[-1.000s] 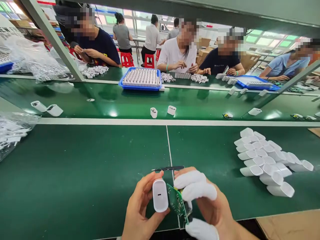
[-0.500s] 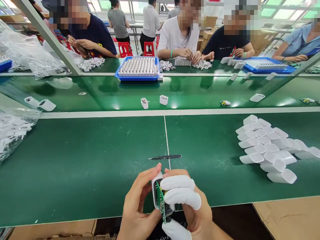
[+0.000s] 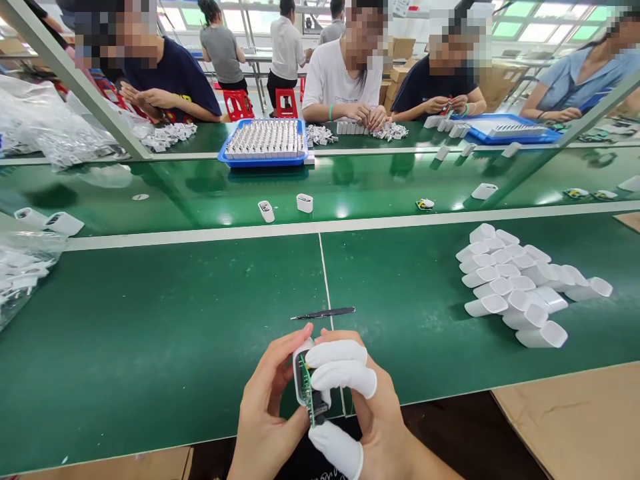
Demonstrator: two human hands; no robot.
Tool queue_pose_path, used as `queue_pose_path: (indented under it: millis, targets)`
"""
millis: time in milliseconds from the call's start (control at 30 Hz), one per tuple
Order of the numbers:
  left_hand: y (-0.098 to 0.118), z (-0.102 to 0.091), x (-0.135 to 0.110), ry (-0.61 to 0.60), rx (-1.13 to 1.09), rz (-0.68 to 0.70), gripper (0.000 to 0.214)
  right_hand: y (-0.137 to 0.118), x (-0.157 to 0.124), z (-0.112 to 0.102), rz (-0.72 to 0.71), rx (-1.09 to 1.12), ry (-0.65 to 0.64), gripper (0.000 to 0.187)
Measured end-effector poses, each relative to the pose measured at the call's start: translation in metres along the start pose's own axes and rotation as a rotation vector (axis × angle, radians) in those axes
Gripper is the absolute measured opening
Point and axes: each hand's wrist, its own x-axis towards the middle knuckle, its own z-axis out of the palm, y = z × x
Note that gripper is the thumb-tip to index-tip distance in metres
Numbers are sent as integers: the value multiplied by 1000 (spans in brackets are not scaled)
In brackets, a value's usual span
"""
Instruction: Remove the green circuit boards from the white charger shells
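Observation:
My left hand (image 3: 273, 403) is closed around a white plastic housing (image 3: 299, 373), its open end facing right. My right hand (image 3: 373, 400), with white finger cots on the thumb and two fingers, grips a green circuit board (image 3: 307, 390) bearing dark components. The board stands on edge, partly inside the housing's mouth; my fingers hide much of it. Just beyond my hands, black tweezers (image 3: 325, 313) lie on the green table (image 3: 200, 347). To the right, several empty white housings (image 3: 541, 335) lie grouped with their open ends towards me.
A green belt (image 3: 360, 180) beyond the table carries white housings (image 3: 305, 203) and small circuit boards (image 3: 425, 205). A bag of white parts (image 3: 25, 273) rests at left. Across the belt, co-workers sit by a blue tray (image 3: 263, 143) of white pieces. A slanted metal post (image 3: 85, 87) stands at left.
My view has shifted slightly, moving the scene left. Pieces on the belt have slid further left than the blue tray beyond. Both hands keep their holds on the housing and the circuit board.

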Motion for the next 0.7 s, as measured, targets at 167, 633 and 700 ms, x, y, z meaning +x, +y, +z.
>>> queue_pose_path:
  millis: [167,633,700]
  targets:
    - [0,-3,2,-51,17,38,51,-4,1,1,13,17,-5,42]
    - [-16,0,-2,-41,35,151,51,12,-27,6,88,-110,30,41]
    - [-16,4,-3,-25,54,255,51,15,-36,9,197,3,64,49]
